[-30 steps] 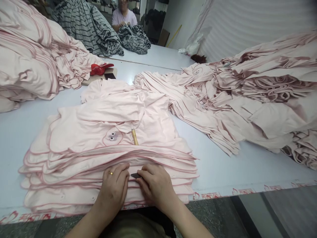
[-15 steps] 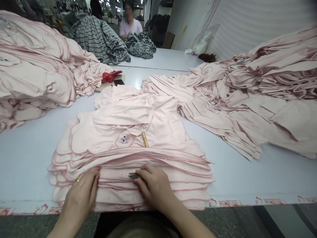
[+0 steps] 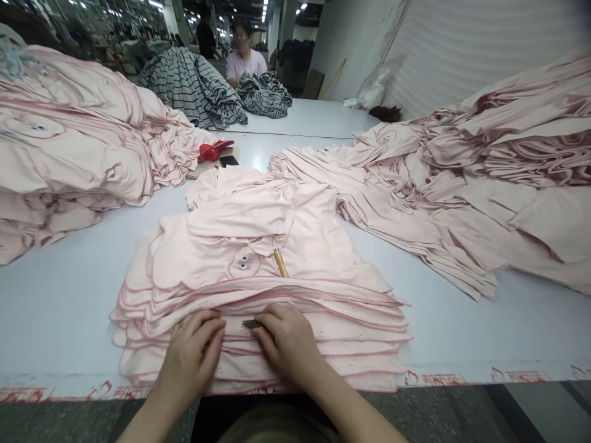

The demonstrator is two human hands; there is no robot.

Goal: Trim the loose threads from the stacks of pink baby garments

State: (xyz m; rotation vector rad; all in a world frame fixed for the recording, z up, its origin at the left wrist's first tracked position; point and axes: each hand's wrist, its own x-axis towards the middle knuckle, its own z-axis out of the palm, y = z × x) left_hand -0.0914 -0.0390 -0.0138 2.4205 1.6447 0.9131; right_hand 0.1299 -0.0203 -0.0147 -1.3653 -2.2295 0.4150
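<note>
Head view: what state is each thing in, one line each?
Left hand: open, flat on the stack.
Right hand: resting on the stack beside the blade.
Pink garment stack: layered, edges uneven.
Small dark blade: partly hidden.
Wooden-handled tool: lying on the stack.
Striped cloth: heaped.

Folded stack of knit garments (image 3: 258, 246) at centre of the cutting surface (image 3: 60, 320), between a garment heap (image 3: 69, 135) on the left and a second garment heap (image 3: 484, 184) on the right; striped fabric (image 3: 194, 86) lies behind.
</note>
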